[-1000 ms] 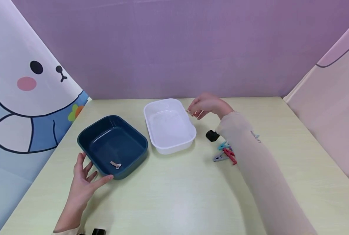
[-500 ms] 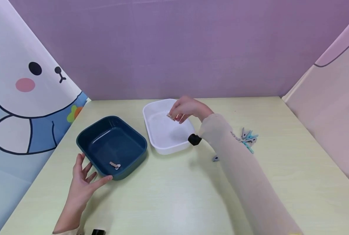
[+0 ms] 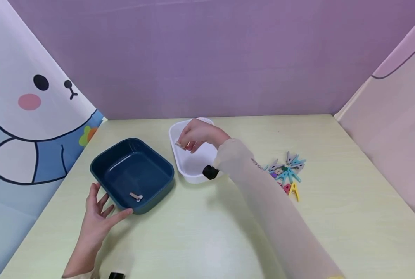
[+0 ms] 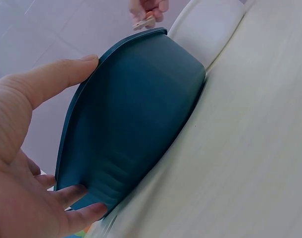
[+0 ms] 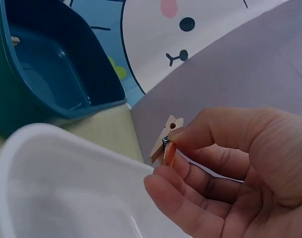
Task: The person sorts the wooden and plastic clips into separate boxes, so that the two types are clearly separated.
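Note:
My right hand (image 3: 201, 132) is over the white plastic basin (image 3: 190, 164), pinching a small wooden clothespin (image 5: 163, 138) between thumb and fingers. The clothespin has a metal spring and an orange piece on one side. My left hand (image 3: 97, 221) rests against the near left side of the dark teal basin (image 3: 137, 166), thumb at the rim and fingers spread along the outer wall. Inside that basin lies another small wooden clothespin (image 3: 135, 196) with a white decoration.
To the right on the pale wooden table (image 3: 207, 232) lies a pile of plastic clothespins (image 3: 288, 173) in blue, grey, red and yellow, partly covered by my right sleeve (image 3: 263, 205). A purple backdrop (image 3: 221, 58) rises behind the table.
My right hand has carried the wooden clothespin leftward, from the white basin's right side to over it. The arm has uncovered more of the plastic clothespins. The left hand has stayed in place.

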`<state>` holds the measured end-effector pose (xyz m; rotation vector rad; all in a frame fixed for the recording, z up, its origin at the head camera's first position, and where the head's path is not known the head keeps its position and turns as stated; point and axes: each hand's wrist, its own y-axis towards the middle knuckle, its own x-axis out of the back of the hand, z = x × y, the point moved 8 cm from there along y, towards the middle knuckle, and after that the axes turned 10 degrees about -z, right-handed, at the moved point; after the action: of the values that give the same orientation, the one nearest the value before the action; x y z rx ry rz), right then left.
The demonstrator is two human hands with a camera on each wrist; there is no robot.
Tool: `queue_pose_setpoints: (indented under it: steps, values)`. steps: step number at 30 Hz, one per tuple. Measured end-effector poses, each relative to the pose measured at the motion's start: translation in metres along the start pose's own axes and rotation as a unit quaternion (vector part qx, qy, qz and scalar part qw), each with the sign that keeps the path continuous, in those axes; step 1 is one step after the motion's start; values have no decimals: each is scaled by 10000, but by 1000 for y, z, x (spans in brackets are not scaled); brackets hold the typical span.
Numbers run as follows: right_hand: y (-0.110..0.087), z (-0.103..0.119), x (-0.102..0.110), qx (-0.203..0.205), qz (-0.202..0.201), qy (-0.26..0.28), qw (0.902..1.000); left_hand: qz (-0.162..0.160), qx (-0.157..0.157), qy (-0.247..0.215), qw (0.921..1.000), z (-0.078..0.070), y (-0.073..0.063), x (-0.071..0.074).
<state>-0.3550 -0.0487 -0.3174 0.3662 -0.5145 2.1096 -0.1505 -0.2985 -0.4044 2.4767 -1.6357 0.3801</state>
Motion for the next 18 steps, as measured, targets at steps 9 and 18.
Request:
queue_pose_setpoints:
  steps: [9,18]
  values:
    - [9,13,-39,130,371,198,9990,-53,-108,-25,9999,-2,1,0]
    - [7,25,-77,352,591,-81,9976,-51,-117,70,9999,-1,2,0]
